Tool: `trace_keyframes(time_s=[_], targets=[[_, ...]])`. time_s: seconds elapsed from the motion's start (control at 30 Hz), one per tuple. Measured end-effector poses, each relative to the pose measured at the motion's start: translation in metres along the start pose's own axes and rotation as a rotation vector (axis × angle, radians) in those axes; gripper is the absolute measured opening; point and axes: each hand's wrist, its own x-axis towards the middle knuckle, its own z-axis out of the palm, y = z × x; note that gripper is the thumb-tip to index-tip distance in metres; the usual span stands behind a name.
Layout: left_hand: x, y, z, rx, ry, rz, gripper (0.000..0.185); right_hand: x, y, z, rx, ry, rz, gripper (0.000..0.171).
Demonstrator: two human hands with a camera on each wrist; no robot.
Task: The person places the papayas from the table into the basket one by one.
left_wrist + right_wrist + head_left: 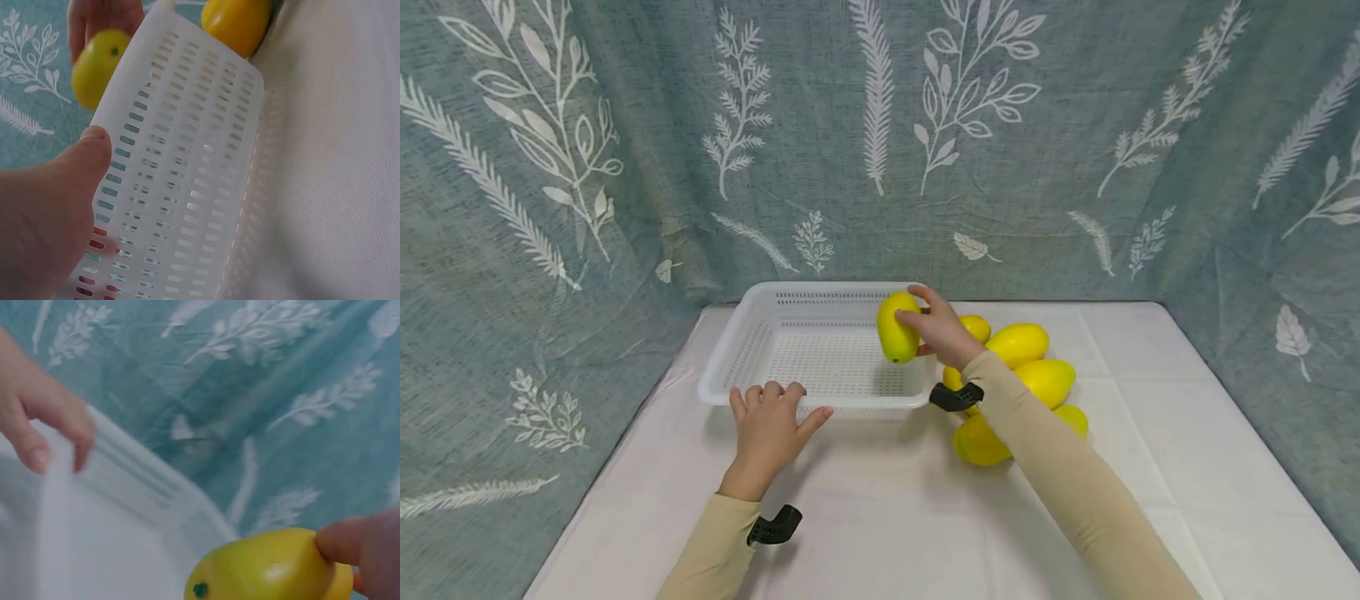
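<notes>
A yellow-green mango [895,329] is held in my right hand [942,332], above the right end of a white plastic basket [722,367]. The thumb presses its near side, and part of the mango is hidden by the fingers. In the right wrist view the same mango [262,565] shows a dark green stem spot. My left hand [767,429] grips the basket's near rim, with the thumb [87,153] outside and the fingers over the inner side. No fruit shows on the basket floor.
Several yellow mangoes [1021,343] lie in a group on the white tablecloth [880,508], right of the basket and partly behind my right forearm. A blue-green curtain [820,125] with white leaf prints hangs behind and at both sides. Each wrist wears a black band [777,525].
</notes>
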Motion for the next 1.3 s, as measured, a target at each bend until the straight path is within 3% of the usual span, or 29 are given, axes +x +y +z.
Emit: trace_keyframes(time_s=[0.17,0.33,0.6,0.9,1.0,1.1,1.2,1.3], targets=[[0.000,0.004,0.001,0.010,-0.007,0.004,0.055,0.014,0.019,0.036,-0.017,-0.013,0.061,0.064],[-0.001,0.006,0.000,0.015,0.006,0.011,0.054,0.019,0.031,0.054,-0.086,-0.005,0.115,0.062],[-0.001,0.007,-0.003,0.017,0.024,0.017,0.052,0.021,0.036,0.059,-0.160,0.024,0.096,0.062],[-0.002,0.003,-0.004,0.013,0.039,0.016,0.051,0.018,0.033,0.059,-0.086,0.038,0.051,0.060],[-0.002,0.001,-0.004,0.009,0.033,0.018,0.052,0.012,0.025,0.048,-0.053,0.050,0.014,0.059],[-0.002,0.000,-0.004,0.012,0.016,0.018,0.054,-0.002,0.016,0.021,0.018,0.060,-0.036,0.059],[-0.001,0.001,-0.004,0.018,-0.003,0.012,0.055,-0.024,0.011,-0.023,0.078,0.091,-0.063,0.059],[0.000,0.003,-0.004,0.027,-0.019,0.004,0.055,-0.050,0.016,-0.074,0.069,0.145,-0.060,0.062]])
